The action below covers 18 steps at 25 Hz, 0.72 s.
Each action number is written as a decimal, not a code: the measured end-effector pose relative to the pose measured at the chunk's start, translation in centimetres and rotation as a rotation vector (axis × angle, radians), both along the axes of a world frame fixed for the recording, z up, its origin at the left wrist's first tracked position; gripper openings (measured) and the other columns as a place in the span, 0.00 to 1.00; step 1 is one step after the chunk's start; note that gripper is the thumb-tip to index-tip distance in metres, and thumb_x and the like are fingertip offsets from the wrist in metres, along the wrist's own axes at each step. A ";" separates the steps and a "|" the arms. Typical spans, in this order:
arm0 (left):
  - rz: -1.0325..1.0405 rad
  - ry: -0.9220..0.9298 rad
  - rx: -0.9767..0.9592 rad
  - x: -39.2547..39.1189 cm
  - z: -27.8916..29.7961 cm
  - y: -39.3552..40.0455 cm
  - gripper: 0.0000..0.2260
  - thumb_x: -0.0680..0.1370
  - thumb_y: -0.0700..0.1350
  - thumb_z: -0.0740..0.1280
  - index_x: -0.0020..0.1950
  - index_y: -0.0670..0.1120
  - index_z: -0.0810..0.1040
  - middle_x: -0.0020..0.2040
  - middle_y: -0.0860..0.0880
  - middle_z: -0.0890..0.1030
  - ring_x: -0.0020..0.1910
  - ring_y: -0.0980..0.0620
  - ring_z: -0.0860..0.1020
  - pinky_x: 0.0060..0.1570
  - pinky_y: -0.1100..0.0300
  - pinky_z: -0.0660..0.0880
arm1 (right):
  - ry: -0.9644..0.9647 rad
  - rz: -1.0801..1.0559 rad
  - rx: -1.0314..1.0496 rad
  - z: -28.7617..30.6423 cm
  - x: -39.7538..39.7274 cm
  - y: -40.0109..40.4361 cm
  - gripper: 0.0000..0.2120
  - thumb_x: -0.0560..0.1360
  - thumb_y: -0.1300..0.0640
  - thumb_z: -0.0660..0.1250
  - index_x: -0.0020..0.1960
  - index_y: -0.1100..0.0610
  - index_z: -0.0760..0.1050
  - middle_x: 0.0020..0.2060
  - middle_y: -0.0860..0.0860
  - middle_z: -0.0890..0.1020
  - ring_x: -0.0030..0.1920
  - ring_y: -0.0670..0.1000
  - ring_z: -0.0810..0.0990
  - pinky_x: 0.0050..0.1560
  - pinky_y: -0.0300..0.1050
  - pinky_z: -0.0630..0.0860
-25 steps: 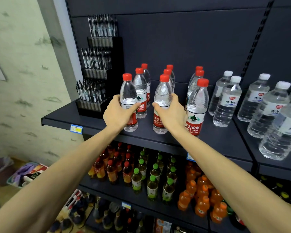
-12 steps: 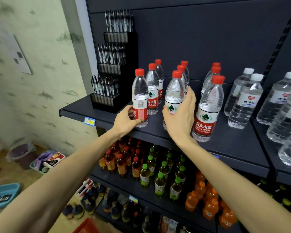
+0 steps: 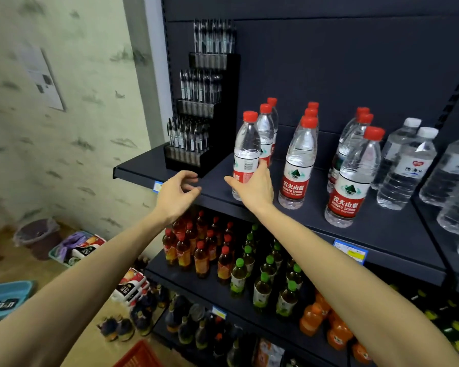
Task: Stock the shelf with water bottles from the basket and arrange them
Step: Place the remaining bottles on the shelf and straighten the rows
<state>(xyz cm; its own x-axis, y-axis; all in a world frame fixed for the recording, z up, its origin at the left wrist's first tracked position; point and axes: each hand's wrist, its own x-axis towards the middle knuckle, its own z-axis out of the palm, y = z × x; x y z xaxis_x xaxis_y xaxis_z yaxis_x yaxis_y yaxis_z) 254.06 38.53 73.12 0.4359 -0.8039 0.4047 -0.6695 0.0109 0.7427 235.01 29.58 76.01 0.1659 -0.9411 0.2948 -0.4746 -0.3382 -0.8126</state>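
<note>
Head view: beyond both hands, the shelf (image 3: 382,229) carries red-capped water bottles in three front-to-back rows, likely for tidy facing. Right hand (image 3: 252,188) wraps the front-left bottle (image 3: 246,152), seemingly turning its label forward; left hand (image 3: 176,193) hovers released. Below them, the red basket (image 3: 141,354) corner shows; its contents are hidden.

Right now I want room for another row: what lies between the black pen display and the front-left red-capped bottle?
Nothing: in the head view only bare dark shelf shows between the pen display and that bottle, which the right hand holds.
</note>
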 end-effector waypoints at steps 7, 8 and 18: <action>0.084 0.043 0.070 4.4 -2.5 3.9 0.12 0.77 0.40 0.72 0.60 0.45 0.80 0.46 0.55 0.84 0.39 0.63 0.80 0.56 0.53 0.79 | -0.088 0.127 0.059 -0.4 -0.4 -2.4 0.35 0.67 0.52 0.81 0.71 0.52 0.71 0.62 0.50 0.83 0.60 0.51 0.82 0.66 0.53 0.78; 0.084 0.052 0.070 4.6 -2.8 4.1 0.13 0.76 0.40 0.72 0.60 0.45 0.80 0.47 0.53 0.84 0.41 0.60 0.81 0.56 0.53 0.79 | -0.093 0.156 0.069 -0.2 -0.7 -2.5 0.35 0.67 0.54 0.81 0.71 0.53 0.72 0.61 0.50 0.83 0.60 0.49 0.82 0.66 0.51 0.78; 0.079 0.131 0.128 3.2 -5.1 4.2 0.12 0.77 0.40 0.71 0.60 0.47 0.80 0.47 0.56 0.83 0.42 0.57 0.81 0.59 0.54 0.79 | -0.152 0.187 0.142 0.8 -1.9 -2.0 0.31 0.70 0.59 0.76 0.71 0.56 0.70 0.59 0.49 0.81 0.60 0.49 0.81 0.67 0.53 0.77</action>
